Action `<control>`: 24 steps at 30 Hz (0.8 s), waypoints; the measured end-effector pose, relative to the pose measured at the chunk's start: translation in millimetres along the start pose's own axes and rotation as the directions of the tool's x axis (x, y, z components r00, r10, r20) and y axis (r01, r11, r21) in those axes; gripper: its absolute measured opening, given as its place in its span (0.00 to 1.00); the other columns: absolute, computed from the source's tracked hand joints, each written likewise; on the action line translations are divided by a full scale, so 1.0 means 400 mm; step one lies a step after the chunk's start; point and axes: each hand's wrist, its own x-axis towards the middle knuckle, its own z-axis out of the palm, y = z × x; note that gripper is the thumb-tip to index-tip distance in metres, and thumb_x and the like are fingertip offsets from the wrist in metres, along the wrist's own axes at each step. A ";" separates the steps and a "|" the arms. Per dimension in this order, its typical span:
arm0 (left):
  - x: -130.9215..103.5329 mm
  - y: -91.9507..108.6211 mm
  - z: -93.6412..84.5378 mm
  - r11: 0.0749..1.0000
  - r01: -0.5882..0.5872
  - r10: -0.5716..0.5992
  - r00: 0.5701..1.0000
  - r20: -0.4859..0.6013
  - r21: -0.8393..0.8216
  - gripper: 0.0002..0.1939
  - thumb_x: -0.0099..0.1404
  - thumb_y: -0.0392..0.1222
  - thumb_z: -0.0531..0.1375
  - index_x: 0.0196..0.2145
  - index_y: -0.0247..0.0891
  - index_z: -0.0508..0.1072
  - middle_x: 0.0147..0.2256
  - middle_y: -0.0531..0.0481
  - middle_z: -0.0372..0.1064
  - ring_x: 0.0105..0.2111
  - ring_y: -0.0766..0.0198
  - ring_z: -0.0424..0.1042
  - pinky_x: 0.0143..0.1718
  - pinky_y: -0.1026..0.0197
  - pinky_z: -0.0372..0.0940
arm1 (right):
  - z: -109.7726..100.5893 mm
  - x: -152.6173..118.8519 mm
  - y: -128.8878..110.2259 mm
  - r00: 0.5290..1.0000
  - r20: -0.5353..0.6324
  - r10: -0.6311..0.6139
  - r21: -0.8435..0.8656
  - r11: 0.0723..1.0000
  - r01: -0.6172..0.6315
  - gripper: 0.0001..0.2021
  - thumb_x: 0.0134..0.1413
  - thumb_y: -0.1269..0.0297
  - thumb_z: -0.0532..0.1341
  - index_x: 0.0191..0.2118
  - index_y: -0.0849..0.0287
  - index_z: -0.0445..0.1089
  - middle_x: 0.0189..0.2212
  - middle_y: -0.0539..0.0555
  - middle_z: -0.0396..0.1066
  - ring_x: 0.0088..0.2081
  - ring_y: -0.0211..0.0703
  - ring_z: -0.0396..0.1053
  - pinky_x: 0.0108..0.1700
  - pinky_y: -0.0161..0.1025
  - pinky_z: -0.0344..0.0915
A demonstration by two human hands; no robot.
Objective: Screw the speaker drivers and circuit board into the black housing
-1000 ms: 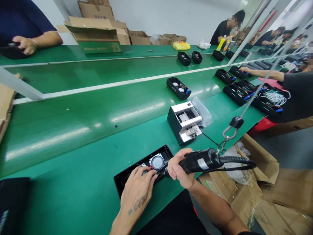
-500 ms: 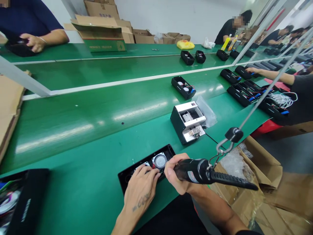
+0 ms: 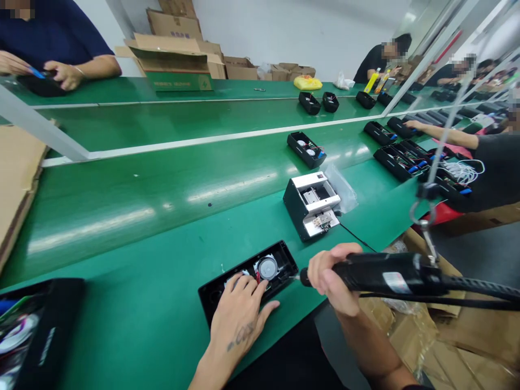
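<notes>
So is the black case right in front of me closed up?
No, the black case lies open at the top, with a round speaker showing inside it.

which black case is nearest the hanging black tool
The case under the wearer's left hand: the tool in the right hand has its tip near this case's right end, while the other cases lie farther off.
</notes>
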 end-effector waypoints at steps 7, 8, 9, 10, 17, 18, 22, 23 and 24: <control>0.008 0.006 0.031 0.992 -0.035 0.040 0.998 -0.038 0.123 0.08 0.75 0.41 0.61 0.42 0.37 0.80 0.34 0.46 0.75 0.39 0.51 0.74 0.52 0.44 0.68 | -0.130 0.018 0.024 0.972 -0.232 -0.027 -0.190 0.982 -0.018 0.15 0.68 0.65 0.66 0.55 0.50 0.63 0.23 0.40 0.65 0.18 0.37 0.63 0.24 0.37 0.65; 0.009 0.007 0.029 0.992 -0.049 0.055 0.997 -0.048 0.115 0.09 0.76 0.39 0.60 0.42 0.36 0.80 0.34 0.46 0.75 0.39 0.51 0.74 0.52 0.45 0.67 | -0.146 0.019 0.041 0.963 -0.268 0.007 -0.203 0.977 -0.063 0.16 0.68 0.64 0.67 0.55 0.51 0.63 0.22 0.39 0.65 0.18 0.37 0.63 0.23 0.36 0.64; 0.010 0.008 0.027 0.993 -0.059 0.066 0.996 -0.057 0.105 0.10 0.76 0.38 0.58 0.42 0.36 0.80 0.35 0.46 0.75 0.39 0.52 0.74 0.52 0.46 0.66 | -0.162 0.021 0.057 0.953 -0.300 0.031 -0.213 0.972 -0.099 0.16 0.67 0.64 0.68 0.55 0.52 0.64 0.22 0.39 0.65 0.17 0.36 0.62 0.23 0.36 0.64; 0.010 0.010 0.024 0.993 -0.065 0.071 0.995 -0.066 0.095 0.11 0.76 0.36 0.57 0.42 0.35 0.80 0.35 0.46 0.76 0.40 0.52 0.74 0.52 0.46 0.65 | -0.175 0.023 0.071 0.944 -0.328 0.045 -0.223 0.967 -0.124 0.16 0.66 0.63 0.68 0.54 0.53 0.64 0.21 0.39 0.65 0.17 0.36 0.62 0.22 0.36 0.63; -0.005 0.018 0.023 0.996 -0.060 0.063 0.997 -0.050 0.073 0.11 0.75 0.35 0.57 0.46 0.34 0.80 0.38 0.43 0.80 0.43 0.50 0.76 0.53 0.46 0.65 | -0.232 0.025 0.111 0.940 -0.329 0.092 -0.210 0.963 -0.168 0.17 0.63 0.66 0.69 0.54 0.53 0.66 0.23 0.40 0.66 0.18 0.34 0.62 0.22 0.35 0.64; -0.006 0.019 0.023 0.997 -0.053 0.056 0.997 -0.048 0.064 0.10 0.75 0.35 0.57 0.46 0.35 0.80 0.38 0.43 0.80 0.42 0.51 0.77 0.52 0.46 0.66 | -0.237 0.026 0.113 0.941 -0.323 0.098 -0.196 0.966 -0.168 0.17 0.64 0.67 0.69 0.54 0.53 0.66 0.24 0.40 0.66 0.18 0.34 0.62 0.22 0.35 0.64; -0.001 0.023 0.016 0.998 -0.045 0.047 0.998 -0.050 0.036 0.08 0.75 0.34 0.58 0.46 0.36 0.78 0.36 0.45 0.81 0.41 0.53 0.78 0.52 0.47 0.67 | -0.250 0.037 0.115 0.932 -0.332 0.143 -0.144 0.969 -0.200 0.17 0.63 0.67 0.69 0.54 0.53 0.67 0.25 0.40 0.67 0.18 0.34 0.63 0.22 0.34 0.63; 0.002 0.025 0.013 0.998 -0.047 0.048 0.998 -0.048 0.032 0.08 0.75 0.34 0.59 0.46 0.36 0.78 0.36 0.45 0.81 0.41 0.53 0.78 0.52 0.47 0.67 | -0.253 0.041 0.115 0.931 -0.330 0.157 -0.131 0.969 -0.209 0.17 0.63 0.68 0.69 0.54 0.52 0.67 0.25 0.40 0.68 0.18 0.34 0.63 0.21 0.34 0.63; 0.005 0.026 0.010 0.999 -0.046 0.047 0.998 -0.045 0.028 0.07 0.75 0.34 0.59 0.47 0.36 0.77 0.36 0.46 0.82 0.41 0.54 0.79 0.52 0.48 0.67 | -0.256 0.044 0.114 0.930 -0.326 0.168 -0.121 0.969 -0.218 0.17 0.63 0.68 0.69 0.54 0.52 0.68 0.25 0.40 0.68 0.18 0.34 0.63 0.21 0.34 0.63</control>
